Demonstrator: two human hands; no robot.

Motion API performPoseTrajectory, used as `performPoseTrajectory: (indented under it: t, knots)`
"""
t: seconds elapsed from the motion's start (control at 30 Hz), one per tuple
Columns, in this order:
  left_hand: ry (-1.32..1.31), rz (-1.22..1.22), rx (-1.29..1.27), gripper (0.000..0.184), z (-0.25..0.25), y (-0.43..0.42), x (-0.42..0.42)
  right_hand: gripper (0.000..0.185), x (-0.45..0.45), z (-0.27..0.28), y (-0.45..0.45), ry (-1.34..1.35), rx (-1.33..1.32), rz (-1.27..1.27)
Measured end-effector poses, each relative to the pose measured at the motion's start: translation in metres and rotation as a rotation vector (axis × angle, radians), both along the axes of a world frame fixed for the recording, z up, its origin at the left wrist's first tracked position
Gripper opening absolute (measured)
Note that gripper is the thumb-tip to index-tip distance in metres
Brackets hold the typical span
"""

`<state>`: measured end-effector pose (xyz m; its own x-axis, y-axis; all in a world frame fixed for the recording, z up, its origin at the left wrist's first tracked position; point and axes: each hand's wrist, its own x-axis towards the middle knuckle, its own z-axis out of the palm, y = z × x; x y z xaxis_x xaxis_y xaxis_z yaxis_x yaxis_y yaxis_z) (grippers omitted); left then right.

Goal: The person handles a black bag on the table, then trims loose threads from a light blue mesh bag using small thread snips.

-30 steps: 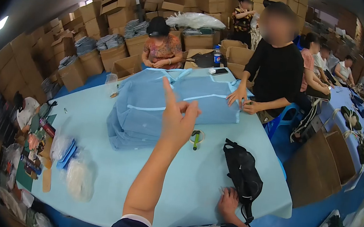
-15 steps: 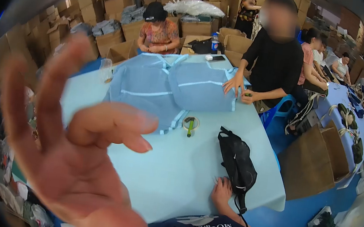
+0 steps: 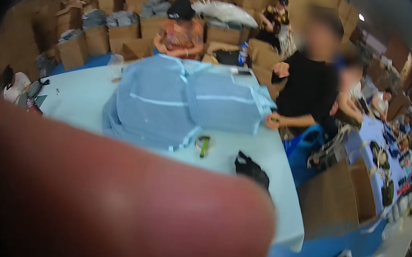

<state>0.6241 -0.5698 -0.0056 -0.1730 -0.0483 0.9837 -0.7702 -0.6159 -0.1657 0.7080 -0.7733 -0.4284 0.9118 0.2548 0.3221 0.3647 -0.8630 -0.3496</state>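
Note:
A finger or thumb of my left hand (image 3: 132, 196) is blurred and very close to the camera, covering the lower left and middle; its other fingers cannot be made out. My right hand does not show. Beyond, sheer blue fabric pieces with pale blue edging (image 3: 154, 92) lie spread on the pale table (image 3: 81, 84). By their near edge is a roll of tape with a green-handled tool (image 3: 204, 147) on it. Part of a black bag (image 3: 252, 168) shows above my left hand.
A co-worker in black (image 3: 307, 84) stands at the table's right side, one hand raised, the other at the fabric's edge. Another person (image 3: 181, 37) sits at the far side. An open cardboard box (image 3: 330, 198) stands at the right. Stacked boxes line the back.
My left hand has come right up to the camera and now hides my right hand and most of the bag. The co-worker in black has lifted one hand off the fabric.

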Motion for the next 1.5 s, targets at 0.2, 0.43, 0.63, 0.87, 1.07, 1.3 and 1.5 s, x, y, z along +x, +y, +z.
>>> performPoseTrajectory:
  t: [0.2,0.43,0.63,0.87,1.07,1.3,1.5]
  knots:
    - [-0.015,0.007,-0.029,0.045,-0.008,0.007,0.003,0.036,0.013,-0.005,0.008,-0.021,-0.016,0.034]
    - [-0.036,0.089,-0.068,0.049,-0.007,0.012,-0.002,0.035,0.001,0.009,-0.001,-0.014,-0.008,0.026]
    - [0.121,0.129,-0.148,0.052,-0.026,0.022,0.009,0.036,0.002,-0.004,0.001,-0.083,-0.013,0.041]
    - [1.420,0.265,-0.452,0.050,-0.165,0.099,0.106,0.037,-0.001,0.001,0.001,-0.073,-0.008,0.038]
    - [1.826,0.368,-0.454,0.066,-0.294,0.140,0.156,0.037,0.003,-0.009,-0.001,-0.057,-0.028,0.029]
    - [1.320,1.099,0.172,0.062,-0.317,0.156,0.155,0.037,0.002,-0.007,0.000,-0.091,-0.035,0.038]
    - [1.347,1.120,0.440,0.056,-0.336,0.166,0.170,0.037,0.002,-0.006,0.001,-0.074,-0.041,0.016]
